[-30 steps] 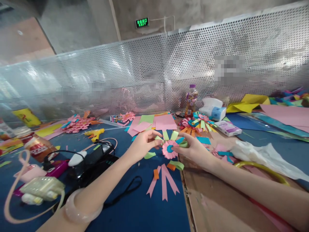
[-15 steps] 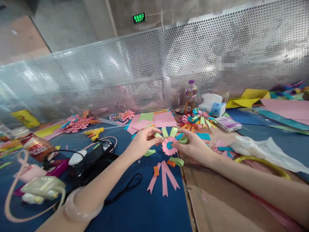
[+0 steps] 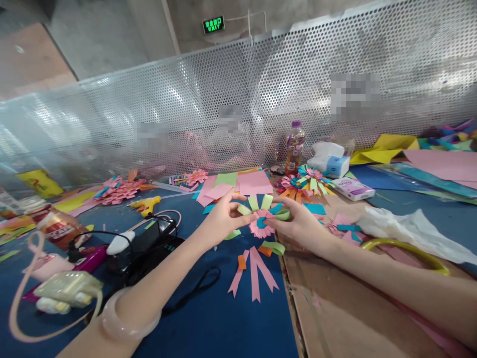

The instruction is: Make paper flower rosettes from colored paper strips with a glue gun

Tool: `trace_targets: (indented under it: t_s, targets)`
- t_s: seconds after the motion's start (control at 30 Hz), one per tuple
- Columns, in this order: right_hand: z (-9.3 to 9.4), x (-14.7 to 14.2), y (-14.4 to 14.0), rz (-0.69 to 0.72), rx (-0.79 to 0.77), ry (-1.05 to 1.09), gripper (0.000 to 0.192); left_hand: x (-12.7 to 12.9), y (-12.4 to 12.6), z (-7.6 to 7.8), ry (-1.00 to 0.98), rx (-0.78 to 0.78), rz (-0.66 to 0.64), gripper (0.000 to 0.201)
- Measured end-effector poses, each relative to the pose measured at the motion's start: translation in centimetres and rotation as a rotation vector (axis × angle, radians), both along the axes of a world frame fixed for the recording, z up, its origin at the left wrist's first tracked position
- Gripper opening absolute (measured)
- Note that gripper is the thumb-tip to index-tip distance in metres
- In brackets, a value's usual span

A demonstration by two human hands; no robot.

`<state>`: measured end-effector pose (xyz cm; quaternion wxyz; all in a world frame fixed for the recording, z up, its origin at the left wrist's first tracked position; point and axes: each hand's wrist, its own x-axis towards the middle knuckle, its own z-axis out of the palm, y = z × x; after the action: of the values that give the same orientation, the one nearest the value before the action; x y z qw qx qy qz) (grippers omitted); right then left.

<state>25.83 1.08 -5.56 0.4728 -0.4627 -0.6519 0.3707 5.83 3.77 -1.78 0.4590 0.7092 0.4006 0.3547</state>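
Observation:
Between my two hands is a paper flower [image 3: 258, 227] with a pink scalloped middle, a blue centre and looped green and blue petals. My left hand [image 3: 228, 217] pinches its left side, thumb over the pink part. At the right edge my right hand [image 3: 295, 220] grips it with thumb and fingers. Just below, on the blue table [image 3: 253, 328], lie pink paper strips [image 3: 255, 276] with notched ends, fanned out. Small orange pieces [image 3: 242, 262] and a curled green strip [image 3: 275, 247] lie by them. A loose green strip [image 3: 233, 234] rests under my left hand.
A yellow glue gun [image 3: 146, 205], a black power brick [image 3: 143, 243] and cords are at left. Finished paper flowers [image 3: 313, 179], a drink bottle [image 3: 294, 148] and a tissue pack [image 3: 331, 161] stand behind. Brown cardboard [image 3: 335, 308] lies at right; a perforated metal screen [image 3: 208, 99] closes the back.
My left thumb has moved right, onto the pink middle of the flower. The flower has shifted slightly between my hands; the strips on the table lie as before.

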Motion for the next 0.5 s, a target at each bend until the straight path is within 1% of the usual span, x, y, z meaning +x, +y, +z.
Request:
trace_targets:
  t_s: [0.07, 0.13, 0.3, 0.4, 0.5]
  targets:
    - [0.06, -0.03, -0.10, -0.001, -0.001, -0.019, 0.044, 0.34, -0.40, 0.08, -0.023, -0.041, 0.036, 0.055]
    - [0.12, -0.09, -0.20, -0.002, 0.003, -0.021, 0.047, 0.63, -0.78, 0.18, -0.004, -0.067, 0.069, 0.055]
    - [0.35, -0.32, -0.38, 0.030, 0.005, 0.082, 0.054, 0.78, -1.01, -0.01, -0.009, -0.088, 0.123, 0.056]
    - [0.38, -0.34, -0.33, 0.046, -0.027, 0.117, 0.060, 0.70, -0.90, -0.13, -0.052, -0.095, 0.119, 0.061]
    - [0.16, -0.25, -0.10, 0.082, -0.046, 0.171, 0.060, 0.71, -0.93, 0.06, -0.066, -0.109, 0.110, 0.064]
